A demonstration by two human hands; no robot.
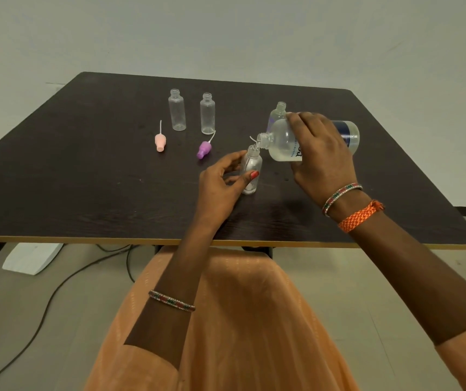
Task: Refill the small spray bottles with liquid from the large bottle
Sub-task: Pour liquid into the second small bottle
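Near the middle of the dark desk (pixel 85 179), the left hand (pixel 220 184) held a small clear bottle (pixel 250 172) upright, thumb across its front and fingers curled round its far side, so that grip was closed on the bottle. Its base rested on the desk. The right hand (pixel 322 153) gripped the large bottle (pixel 285 142) from above, fingers wrapped over its body, and had it tipped on its side with the open neck pointing left and slightly down, just touching or just over the mouth of the small bottle; a thin pale stream or tube showed at that meeting point, too small to tell which. Clear liquid lay along the lower side of the large bottle, whose dark blue label showed at the right end.

Behind the large bottle stood another small bottle (pixel 278 112), uncapped and mostly hidden by it. Farther left, well apart from the hands, two tall clear bottles stood upright side by side with open necks: the left tall bottle (pixel 177 110) and the right tall bottle (pixel 207 112). A pink spray cap (pixel 160 141) lay on the desk in front of the left one, its thin tube pointing away, and a purple spray cap (pixel 205 149) lay tilted in front of the right one, near the left hand. Both wrists wore beaded bangles, and the right wrist also carried an orange woven band (pixel 360 215).
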